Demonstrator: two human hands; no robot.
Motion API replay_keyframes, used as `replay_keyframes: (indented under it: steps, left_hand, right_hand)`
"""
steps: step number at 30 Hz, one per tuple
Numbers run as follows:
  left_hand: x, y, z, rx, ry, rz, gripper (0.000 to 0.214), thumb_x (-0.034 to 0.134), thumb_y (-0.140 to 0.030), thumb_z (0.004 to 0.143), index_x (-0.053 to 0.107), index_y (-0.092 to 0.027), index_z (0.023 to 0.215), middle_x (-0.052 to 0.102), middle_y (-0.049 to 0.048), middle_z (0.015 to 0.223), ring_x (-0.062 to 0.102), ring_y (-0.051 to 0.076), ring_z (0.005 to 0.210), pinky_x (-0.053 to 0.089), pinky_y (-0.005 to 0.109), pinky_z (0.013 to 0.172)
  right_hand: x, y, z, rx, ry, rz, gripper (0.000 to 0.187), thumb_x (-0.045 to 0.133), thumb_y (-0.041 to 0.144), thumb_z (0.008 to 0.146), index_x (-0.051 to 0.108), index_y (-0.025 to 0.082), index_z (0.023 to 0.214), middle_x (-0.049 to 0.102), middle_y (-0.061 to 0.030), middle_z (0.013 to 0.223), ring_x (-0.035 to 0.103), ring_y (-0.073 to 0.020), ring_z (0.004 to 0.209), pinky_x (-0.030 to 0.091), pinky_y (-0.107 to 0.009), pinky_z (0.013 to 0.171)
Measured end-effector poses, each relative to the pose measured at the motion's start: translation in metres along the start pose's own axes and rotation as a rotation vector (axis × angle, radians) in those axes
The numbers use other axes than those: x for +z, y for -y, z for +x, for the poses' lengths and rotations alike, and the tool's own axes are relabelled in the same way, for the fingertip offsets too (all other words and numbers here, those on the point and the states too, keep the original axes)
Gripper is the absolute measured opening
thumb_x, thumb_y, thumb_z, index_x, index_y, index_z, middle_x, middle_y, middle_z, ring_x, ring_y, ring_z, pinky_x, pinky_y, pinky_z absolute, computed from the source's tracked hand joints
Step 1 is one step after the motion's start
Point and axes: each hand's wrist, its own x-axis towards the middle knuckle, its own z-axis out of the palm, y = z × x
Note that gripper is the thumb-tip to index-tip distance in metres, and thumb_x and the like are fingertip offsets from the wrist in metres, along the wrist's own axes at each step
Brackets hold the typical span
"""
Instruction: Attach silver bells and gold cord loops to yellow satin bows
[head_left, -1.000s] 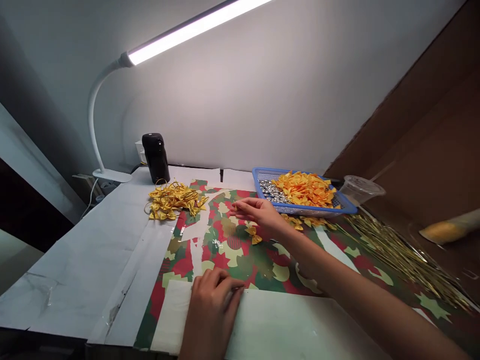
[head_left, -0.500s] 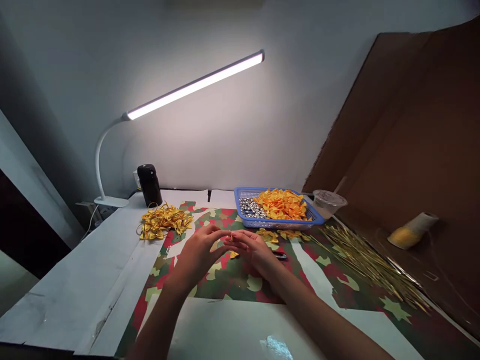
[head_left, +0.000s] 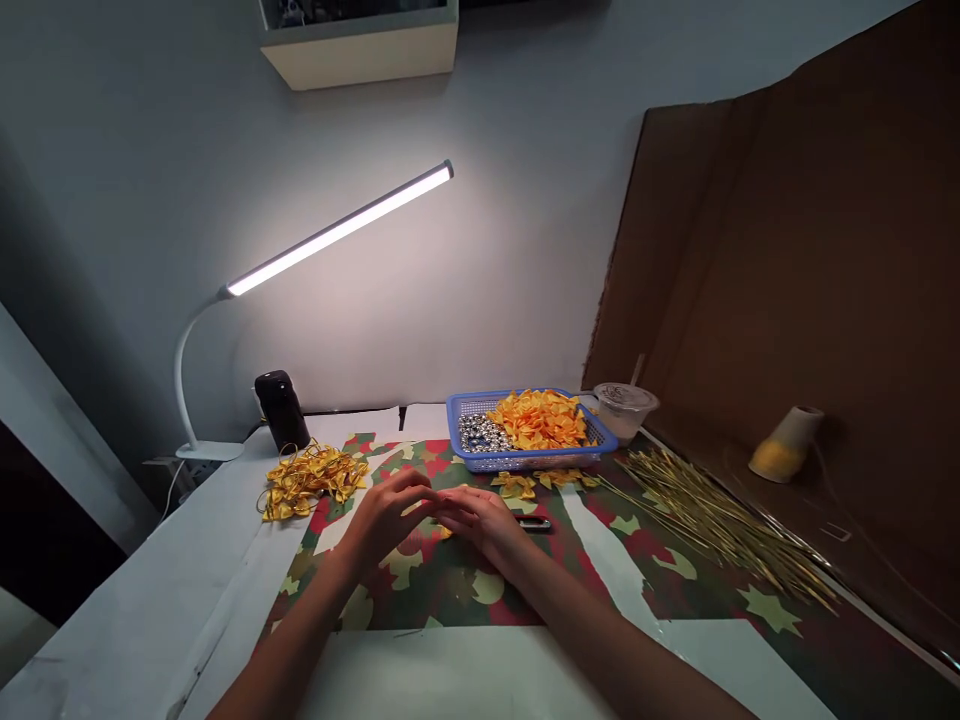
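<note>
My left hand point(head_left: 388, 514) and my right hand point(head_left: 484, 521) meet fingertip to fingertip over the red, green and cream patterned paper point(head_left: 465, 585) on the table. Both are pinched on a small yellow ribbon bow point(head_left: 445, 530), of which only a sliver shows between the fingers. A few loose yellow bows point(head_left: 525, 485) lie just beyond my right hand, in front of the blue basket point(head_left: 525, 460). A small dark tool point(head_left: 534, 523) lies on the paper by my right hand.
The blue basket holds orange bows point(head_left: 541, 420) and silver beads point(head_left: 478, 433). A heap of finished gold bows point(head_left: 307, 477) lies at the left by a black device point(head_left: 280, 410) and a lamp base point(head_left: 210, 450). Gold sticks point(head_left: 712, 520), a plastic cup point(head_left: 625, 408) and cardboard point(head_left: 787, 300) stand at the right.
My left hand left the near white sheet and came up to meet my right hand, which took a bow off the paper. The view tilted upward, so everything sits lower.
</note>
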Motion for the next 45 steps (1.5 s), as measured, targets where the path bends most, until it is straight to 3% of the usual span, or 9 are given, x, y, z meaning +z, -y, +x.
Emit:
replay_keyframes:
  steps: [10, 18, 22, 25, 27, 33, 38, 45]
  left_hand:
    - [0.016, -0.001, -0.010, -0.205, -0.139, -0.196, 0.011, 0.046, -0.021, 0.086, 0.055, -0.020, 0.080, 0.063, 0.0015, 0.076, 0.060, 0.015, 0.063, 0.050, 0.026, 0.058]
    - [0.009, -0.008, -0.005, -0.419, -0.244, -0.477, 0.010, 0.062, -0.029, 0.077, 0.062, -0.019, 0.074, 0.068, 0.0001, 0.071, 0.064, 0.016, 0.066, 0.053, 0.029, 0.067]
    - [0.006, -0.014, -0.004, -0.533, -0.263, -0.649, 0.019, 0.071, -0.033, 0.070, 0.061, -0.018, 0.078, 0.070, 0.0013, 0.070, 0.068, 0.018, 0.068, 0.055, 0.029, 0.066]
    - [0.005, -0.016, -0.004, -0.604, -0.277, -0.739, 0.026, 0.076, -0.033, 0.066, 0.060, -0.018, 0.080, 0.068, -0.0003, 0.063, 0.067, 0.017, 0.063, 0.055, 0.027, 0.062]
    - [0.005, -0.017, -0.003, -0.640, -0.284, -0.783, 0.030, 0.078, -0.034, 0.063, 0.061, -0.017, 0.080, 0.066, -0.0018, 0.058, 0.065, 0.015, 0.060, 0.053, 0.025, 0.059]
    - [0.006, -0.017, -0.002, -0.703, -0.260, -0.878, 0.032, 0.081, -0.034, 0.060, 0.063, -0.016, 0.079, 0.062, -0.0047, 0.054, 0.060, 0.011, 0.053, 0.050, 0.022, 0.055]
    - [0.005, -0.019, -0.003, -0.711, -0.198, -0.951, 0.036, 0.079, -0.038, 0.063, 0.068, -0.016, 0.088, 0.073, 0.0027, 0.070, 0.069, 0.019, 0.072, 0.055, 0.030, 0.071]
    - [0.007, -0.023, -0.003, -0.709, -0.188, -0.983, 0.042, 0.077, -0.042, 0.065, 0.065, -0.015, 0.095, 0.075, 0.0045, 0.072, 0.070, 0.021, 0.070, 0.055, 0.032, 0.069]
  right_hand:
    - [0.004, 0.003, -0.005, 0.043, 0.026, 0.036, 0.019, 0.076, 0.029, 0.059, 0.073, 0.014, 0.069, 0.075, -0.0081, 0.082, 0.070, -0.0230, 0.088, 0.051, -0.031, 0.087]
    - [0.002, 0.002, -0.006, 0.042, -0.002, 0.054, 0.019, 0.078, 0.027, 0.058, 0.071, 0.014, 0.070, 0.074, -0.0063, 0.083, 0.070, -0.0197, 0.083, 0.052, -0.030, 0.085]
    - [0.001, 0.002, -0.005, 0.015, -0.025, 0.033, 0.021, 0.080, 0.028, 0.056, 0.068, 0.016, 0.068, 0.072, -0.0024, 0.075, 0.067, -0.0145, 0.067, 0.052, -0.025, 0.067]
    - [0.000, 0.002, -0.005, -0.011, -0.057, 0.007, 0.024, 0.080, 0.028, 0.055, 0.067, 0.017, 0.071, 0.069, 0.0001, 0.070, 0.057, -0.0085, 0.050, 0.044, -0.021, 0.050]
    - [0.000, 0.002, -0.005, -0.028, -0.077, -0.011, 0.027, 0.080, 0.029, 0.054, 0.066, 0.017, 0.073, 0.067, 0.0007, 0.067, 0.053, -0.0075, 0.047, 0.041, -0.020, 0.047]
    - [0.002, 0.003, -0.008, -0.086, -0.101, -0.108, 0.030, 0.080, 0.032, 0.053, 0.065, 0.017, 0.074, 0.066, 0.0007, 0.070, 0.052, -0.0076, 0.051, 0.042, -0.020, 0.051]
    - [0.003, 0.003, -0.010, -0.151, -0.116, -0.210, 0.026, 0.079, 0.034, 0.057, 0.066, 0.018, 0.073, 0.062, 0.0022, 0.066, 0.052, -0.0089, 0.054, 0.041, -0.021, 0.051]
    - [0.008, -0.001, -0.010, -0.183, -0.025, -0.327, 0.035, 0.083, 0.041, 0.050, 0.069, 0.016, 0.069, 0.067, -0.0016, 0.065, 0.060, -0.0148, 0.061, 0.047, -0.025, 0.055]
